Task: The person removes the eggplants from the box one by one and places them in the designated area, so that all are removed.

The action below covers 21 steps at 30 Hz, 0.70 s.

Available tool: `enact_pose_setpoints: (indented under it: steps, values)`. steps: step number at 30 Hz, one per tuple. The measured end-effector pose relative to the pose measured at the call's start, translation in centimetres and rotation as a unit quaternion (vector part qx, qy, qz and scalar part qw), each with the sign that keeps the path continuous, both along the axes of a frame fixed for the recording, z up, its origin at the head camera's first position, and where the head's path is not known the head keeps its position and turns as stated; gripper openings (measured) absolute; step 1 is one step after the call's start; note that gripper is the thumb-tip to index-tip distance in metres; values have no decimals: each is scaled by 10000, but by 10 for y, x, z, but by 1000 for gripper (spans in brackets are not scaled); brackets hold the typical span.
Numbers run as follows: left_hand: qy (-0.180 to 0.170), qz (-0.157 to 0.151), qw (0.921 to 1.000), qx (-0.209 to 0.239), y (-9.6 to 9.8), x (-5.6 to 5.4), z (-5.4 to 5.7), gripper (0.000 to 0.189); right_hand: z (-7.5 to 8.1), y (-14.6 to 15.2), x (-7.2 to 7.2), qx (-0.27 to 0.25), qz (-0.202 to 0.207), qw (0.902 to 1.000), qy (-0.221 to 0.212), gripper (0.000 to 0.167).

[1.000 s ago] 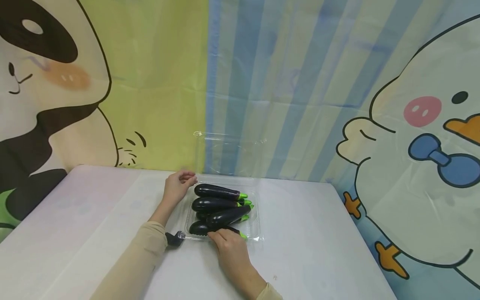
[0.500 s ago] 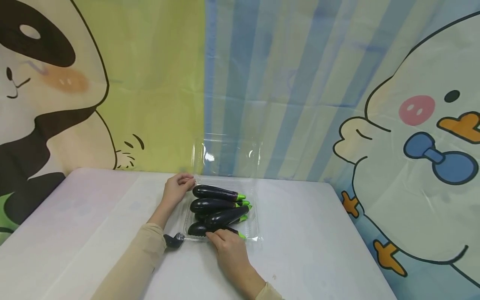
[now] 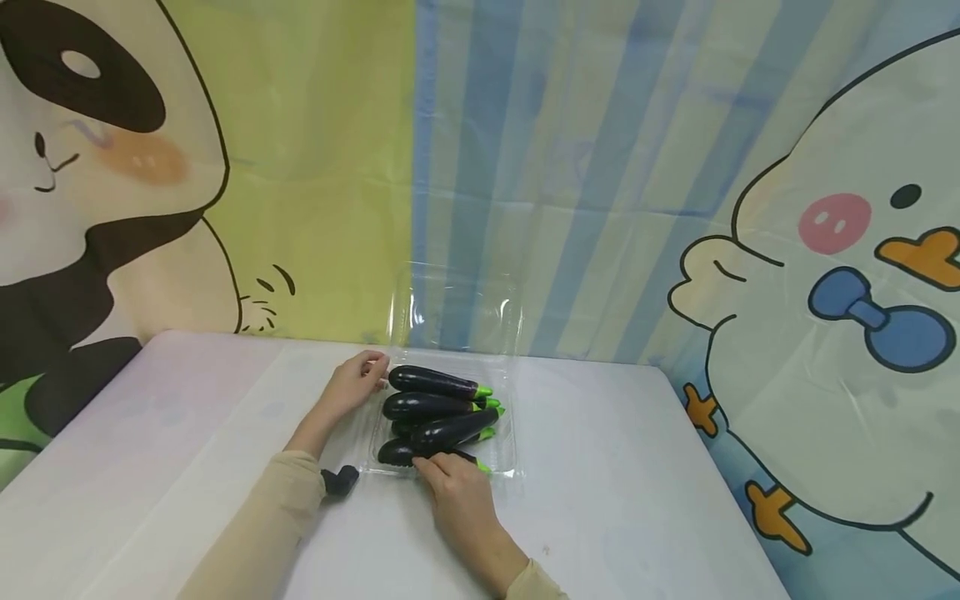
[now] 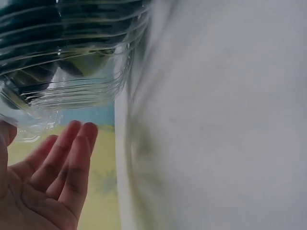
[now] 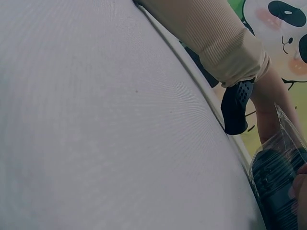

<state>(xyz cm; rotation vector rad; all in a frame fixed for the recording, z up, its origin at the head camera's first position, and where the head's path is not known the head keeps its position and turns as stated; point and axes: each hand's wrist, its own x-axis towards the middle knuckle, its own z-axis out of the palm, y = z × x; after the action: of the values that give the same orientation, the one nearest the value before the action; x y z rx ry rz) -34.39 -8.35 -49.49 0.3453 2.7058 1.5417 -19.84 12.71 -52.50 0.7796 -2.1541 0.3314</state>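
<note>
A clear plastic clamshell box [image 3: 508,454] stands on the table, its transparent lid [image 3: 457,308] raised at the back. Several dark eggplants [image 3: 431,382] with green stem ends lie in it, stacked roughly side by side. At the back left corner, my left hand [image 3: 352,382] holds the rim; in the left wrist view the thumb is at the corner and the other fingers extend beside the wall. My right hand [image 3: 461,496] grips the front rim and partly hides the nearest eggplant. In the right wrist view only some fingers [image 5: 301,191] show against the box.
White cloth covers the table [image 3: 637,467]. Behind it hangs a curtain [image 3: 600,167] with cartoon animals, close to the raised lid. A black device [image 3: 341,481] sits at the left wrist, beside the box's front left corner.
The box has shifted slightly away from the front, and the black device at the left wrist now stands a little apart from it. Both hands keep their places on the rim.
</note>
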Motion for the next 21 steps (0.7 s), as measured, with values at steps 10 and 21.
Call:
enact_pose_setpoints:
  steps: [10,21]
  values:
    - [-443,-787,9882,-1234,-7,28,16,80,6,-1,2,-30,-145,9986,-501,19]
    - [-1230,-1541,9788,-559,-17,75,4,117,19,2,10,141,162,9974,-682,25]
